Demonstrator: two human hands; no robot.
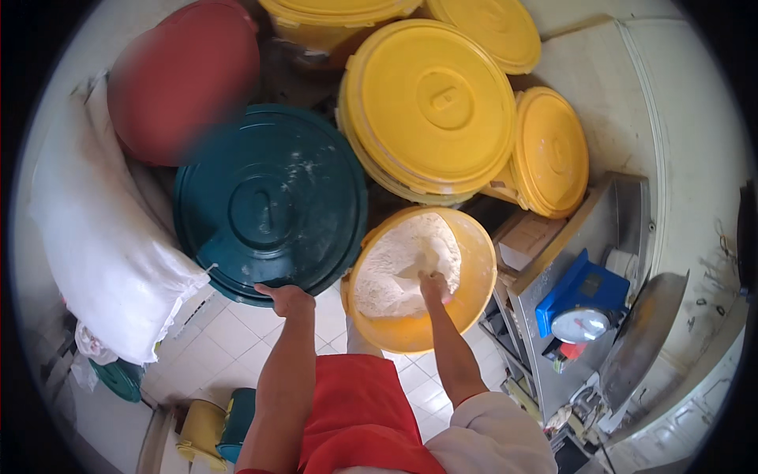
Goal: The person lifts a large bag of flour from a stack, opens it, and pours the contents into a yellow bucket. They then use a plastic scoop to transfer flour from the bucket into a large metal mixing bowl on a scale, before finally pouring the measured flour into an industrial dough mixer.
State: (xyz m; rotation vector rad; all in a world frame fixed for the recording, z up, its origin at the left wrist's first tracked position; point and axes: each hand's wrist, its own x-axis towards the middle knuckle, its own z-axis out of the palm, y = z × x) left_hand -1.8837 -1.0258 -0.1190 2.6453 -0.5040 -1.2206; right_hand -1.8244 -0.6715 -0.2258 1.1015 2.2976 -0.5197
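White powder (380, 271) lies in the open yellow-orange tub (478, 272), heaped mostly against the far and left part of the interior; the right inner wall is largely bare. Tub stands just in front of the person, mouth tilted toward the viewer. Right hand (433, 287) is inside the tub, over the powder, fingers apparently curled; a pale shape lies just beyond it, too indistinct to identify, so whether the hand grips a tool cannot be told. Left hand (291, 301) is at the near rim of the large dark green lid (316, 201), one digit extended along the edge; remaining fingers obscured, grip cannot be determined. Green lid carries white smudges and has a central raised handle. Yellow round lid (403, 87) sits beyond the tub; red lid (189, 79), partly blurred, is at upper left. White sack (103, 221) stands left of the green lid. At right, a metal counter (545, 375) bears a blue scale (588, 294) with a round dial. Pale tiled floor (229, 332) shows below.
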